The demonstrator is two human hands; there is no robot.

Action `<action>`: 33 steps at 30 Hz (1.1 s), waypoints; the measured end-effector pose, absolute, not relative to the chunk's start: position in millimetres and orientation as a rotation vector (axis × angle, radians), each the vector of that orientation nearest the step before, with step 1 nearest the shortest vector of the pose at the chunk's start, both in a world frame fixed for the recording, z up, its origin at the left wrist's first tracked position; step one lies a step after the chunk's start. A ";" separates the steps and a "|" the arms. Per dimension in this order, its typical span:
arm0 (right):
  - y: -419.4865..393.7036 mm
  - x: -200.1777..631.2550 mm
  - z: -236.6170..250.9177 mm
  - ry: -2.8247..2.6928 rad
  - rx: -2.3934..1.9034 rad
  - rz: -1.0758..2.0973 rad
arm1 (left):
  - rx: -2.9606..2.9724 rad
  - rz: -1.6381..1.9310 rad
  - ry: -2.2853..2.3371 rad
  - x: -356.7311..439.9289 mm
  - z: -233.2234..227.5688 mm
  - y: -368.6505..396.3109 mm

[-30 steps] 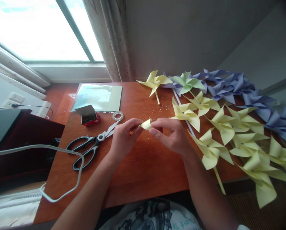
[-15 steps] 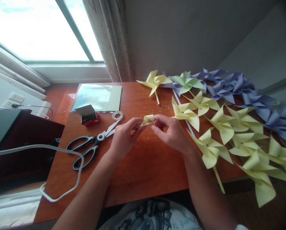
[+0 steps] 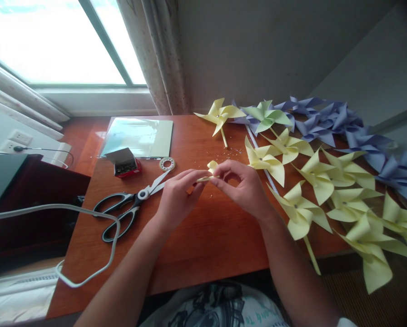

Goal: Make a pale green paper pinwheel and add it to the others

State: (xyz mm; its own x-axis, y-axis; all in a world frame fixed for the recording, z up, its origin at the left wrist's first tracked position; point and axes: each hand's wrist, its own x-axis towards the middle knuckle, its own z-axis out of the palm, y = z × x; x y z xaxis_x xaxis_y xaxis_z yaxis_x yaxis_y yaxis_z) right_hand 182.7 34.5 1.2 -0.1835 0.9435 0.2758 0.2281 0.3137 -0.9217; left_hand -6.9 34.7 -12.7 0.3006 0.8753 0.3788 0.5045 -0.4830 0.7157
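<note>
Both hands meet over the middle of the brown wooden table [image 3: 203,245]. My left hand [image 3: 176,197] and my right hand [image 3: 245,188] pinch the same small strip of pale yellow paper [image 3: 210,170] between their fingertips, a little above the tabletop. The strip is partly rolled and its lower part is hidden by my fingers. Just right of my right hand lies a finished yellow paper pinwheel [image 3: 265,159].
Black-handled scissors [image 3: 128,209] lie left of my left hand, with a tape roll [image 3: 167,163] and a small red box of pins [image 3: 126,163] behind. A glossy sheet [image 3: 138,137] lies further back. Several yellow, green and purple pinwheels [image 3: 326,122] cover the right side. A white cable [image 3: 87,218] loops at left.
The paper strip has been rolled tighter and lifted slightly away from me. Both hands shifted a little farther from me; the right fingers now close on the strip's end.
</note>
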 end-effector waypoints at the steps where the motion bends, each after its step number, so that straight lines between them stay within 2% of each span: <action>1: 34.8 182.6 1.0 -1.652 -1.067 0.912 | 2.087 1.063 1.210 -6.6 -12.2 34.6; 7: 37.0 185.5 1.3 -1.748 -1.086 0.584 | 2.055 1.155 1.165 -6.3 -9.6 35.4; 17: 31.4 179.1 4.3 -1.710 -0.997 0.693 | 1.453 1.126 1.023 -4.9 -7.9 32.5; 22: 32.0 179.3 1.0 -1.774 -0.960 0.645 | 1.544 1.108 1.013 -6.1 -12.1 31.3; 33: 33.0 188.2 2.9 -2.006 -0.866 0.335 | 1.664 1.097 0.982 -10.9 -2.3 34.8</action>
State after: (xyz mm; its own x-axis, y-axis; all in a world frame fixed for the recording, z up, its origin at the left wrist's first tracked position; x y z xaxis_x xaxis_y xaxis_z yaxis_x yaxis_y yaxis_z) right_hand 188.2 33.0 2.9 -0.3517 0.6891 0.6336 0.4459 0.7185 -0.5339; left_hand -10.9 34.8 -2.3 0.2948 0.9243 0.2423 0.1390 -0.2924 0.9462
